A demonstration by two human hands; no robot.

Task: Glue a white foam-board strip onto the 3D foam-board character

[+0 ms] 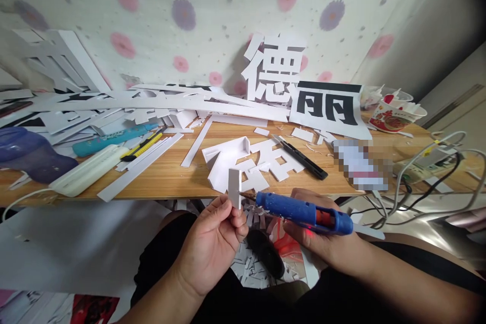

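A small white foam board strip stands upright, pinched between the thumb and fingers of my left hand. My right hand is wrapped round a blue hot glue gun, whose nozzle points left. The nozzle tip is at the strip's right edge; whether it touches cannot be told. Just beyond my left hand, on the table edge, lies a folded white foam board piece. Beside it is a flat cut-out character piece, with a black utility knife resting across its right part.
Along the wooden table lie a yellow cutter, a white power strip, a purple container and heaped white offcuts. A standing white character, a printed sheet, a paper bowl and cables are farther right.
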